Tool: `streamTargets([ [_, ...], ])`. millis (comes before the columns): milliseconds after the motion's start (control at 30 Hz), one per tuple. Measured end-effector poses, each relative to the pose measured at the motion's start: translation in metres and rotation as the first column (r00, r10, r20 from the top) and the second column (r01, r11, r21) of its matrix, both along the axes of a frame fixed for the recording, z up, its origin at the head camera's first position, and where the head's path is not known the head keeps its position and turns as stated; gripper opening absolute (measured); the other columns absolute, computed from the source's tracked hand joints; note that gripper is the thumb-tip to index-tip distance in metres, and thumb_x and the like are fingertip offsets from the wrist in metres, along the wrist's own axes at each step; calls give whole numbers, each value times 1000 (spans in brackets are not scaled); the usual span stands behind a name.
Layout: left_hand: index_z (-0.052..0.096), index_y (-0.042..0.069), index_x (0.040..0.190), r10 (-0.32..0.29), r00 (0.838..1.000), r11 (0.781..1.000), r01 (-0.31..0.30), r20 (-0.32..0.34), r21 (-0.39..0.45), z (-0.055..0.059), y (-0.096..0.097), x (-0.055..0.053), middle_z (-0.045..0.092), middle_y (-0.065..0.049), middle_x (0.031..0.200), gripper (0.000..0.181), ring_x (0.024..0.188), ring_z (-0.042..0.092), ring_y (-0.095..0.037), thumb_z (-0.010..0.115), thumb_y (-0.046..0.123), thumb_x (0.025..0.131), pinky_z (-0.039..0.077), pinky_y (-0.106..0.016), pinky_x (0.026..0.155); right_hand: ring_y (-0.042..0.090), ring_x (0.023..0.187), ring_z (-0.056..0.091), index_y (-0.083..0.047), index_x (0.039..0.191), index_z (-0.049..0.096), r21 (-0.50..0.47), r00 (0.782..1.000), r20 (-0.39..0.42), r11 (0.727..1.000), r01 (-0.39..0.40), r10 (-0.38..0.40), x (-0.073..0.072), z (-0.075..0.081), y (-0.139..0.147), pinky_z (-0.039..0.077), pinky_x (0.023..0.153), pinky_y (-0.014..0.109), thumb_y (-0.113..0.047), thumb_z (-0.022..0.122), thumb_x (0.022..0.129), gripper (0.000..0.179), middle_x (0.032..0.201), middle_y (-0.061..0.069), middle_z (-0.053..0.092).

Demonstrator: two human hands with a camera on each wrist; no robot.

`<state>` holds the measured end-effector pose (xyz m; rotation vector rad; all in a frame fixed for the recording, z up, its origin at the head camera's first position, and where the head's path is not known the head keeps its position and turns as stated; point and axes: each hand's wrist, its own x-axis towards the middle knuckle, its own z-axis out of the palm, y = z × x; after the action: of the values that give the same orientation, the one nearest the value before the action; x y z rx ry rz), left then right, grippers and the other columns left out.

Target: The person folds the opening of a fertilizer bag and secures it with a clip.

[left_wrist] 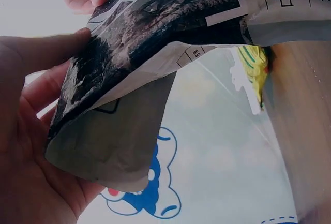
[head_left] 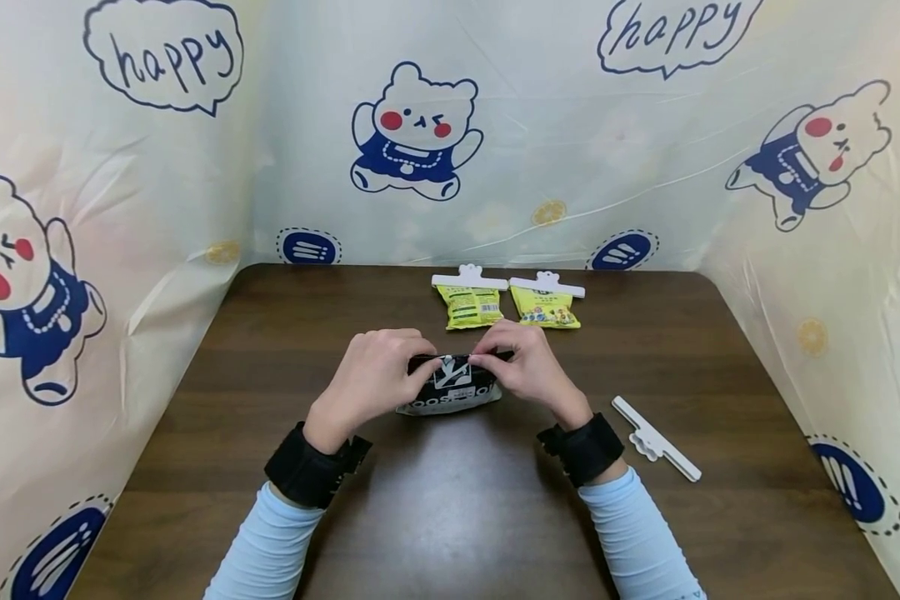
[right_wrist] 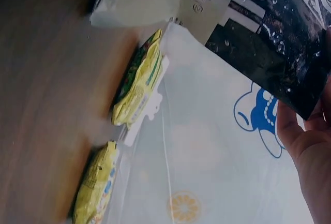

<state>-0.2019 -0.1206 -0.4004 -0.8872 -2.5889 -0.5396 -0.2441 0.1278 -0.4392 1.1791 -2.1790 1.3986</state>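
A black-and-pale printed snack bag (head_left: 453, 402) stands on the table between the two hands. My left hand (head_left: 378, 371) pinches its top edge on the left, thumb in front and fingers behind. At the other side of the same edge, my right hand (head_left: 525, 367) pinches with thumb and fingers. In the left wrist view, a corner of the bag (left_wrist: 129, 43) spreads open, baring a grey inner or back panel below the dark front. The right wrist view shows the bag's dark top corner (right_wrist: 279, 69) at the right hand's fingers.
Behind the hands lie two yellow snack packets, the left one (head_left: 472, 310) and the right one (head_left: 546, 312), each with a white sealing clip along its top. A loose white sealing clip (head_left: 663, 446) lies right of the right wrist. Printed curtains (head_left: 532, 150) surround the wooden table (head_left: 450, 517).
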Motion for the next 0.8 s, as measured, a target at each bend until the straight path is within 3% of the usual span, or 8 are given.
streamTargets([
  [133, 83, 15, 101, -11, 1000, 1000, 11, -14, 0, -2, 4, 0, 77, 1, 91, 14, 71, 69, -14, 78, 26, 94, 53, -33, 53, 19, 80, 69, -9, 86, 83, 0, 1000, 31, 1000, 6, -6, 1, 0, 1, 58, 66, 49, 0, 84, 86, 10, 81, 8, 79],
  [267, 83, 14, 98, -29, 998, 1000, 29, -54, 12, -5, 6, -1, 75, 2, 85, 9, 65, 66, -13, 80, 21, 93, 50, -32, 51, 15, 83, 70, -13, 90, 83, 41, 995, 92, 999, 25, -29, 0, 1, 4, 59, 69, 44, -7, 84, 88, 6, 86, 5, 79],
  [500, 83, 15, 92, -15, 998, 1000, 17, -66, 27, -3, 2, -2, 73, 3, 82, 4, 66, 68, -14, 80, 19, 92, 50, -34, 51, 16, 86, 69, -15, 93, 80, 84, 968, 245, 996, 37, -57, -4, -2, 16, 59, 77, 47, -10, 85, 88, 9, 90, 4, 77],
  [633, 83, 17, 92, 8, 999, 1000, -7, -53, 25, -1, 1, -1, 74, 4, 83, 3, 68, 68, -15, 80, 19, 91, 51, -35, 51, 22, 84, 69, -9, 91, 80, 75, 968, 245, 997, 31, -48, -5, 0, 16, 57, 76, 53, 0, 83, 87, 10, 89, 10, 77],
  [800, 83, 16, 98, 22, 998, 1000, -22, -62, 9, 1, 3, 1, 76, 2, 92, 9, 77, 70, -17, 79, 21, 91, 53, -36, 53, 29, 83, 68, 2, 87, 79, 46, 976, 219, 999, 2, -12, 4, 16, 13, 55, 76, 66, 10, 80, 85, 9, 86, 19, 77],
])
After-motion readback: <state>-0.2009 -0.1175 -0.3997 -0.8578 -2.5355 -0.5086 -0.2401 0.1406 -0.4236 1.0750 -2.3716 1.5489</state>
